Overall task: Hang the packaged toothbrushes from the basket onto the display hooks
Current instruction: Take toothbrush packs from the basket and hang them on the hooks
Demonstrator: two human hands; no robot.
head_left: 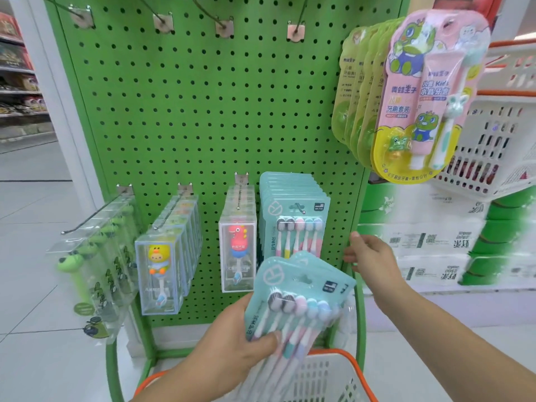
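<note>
Teal toothbrush packs (293, 303) gripped in left hand (232, 343), right hand (368, 253) beside, apart

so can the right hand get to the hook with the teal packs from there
Probably yes: the right hand is open beside the teal packs, and nothing lies between it and their hook.
</note>
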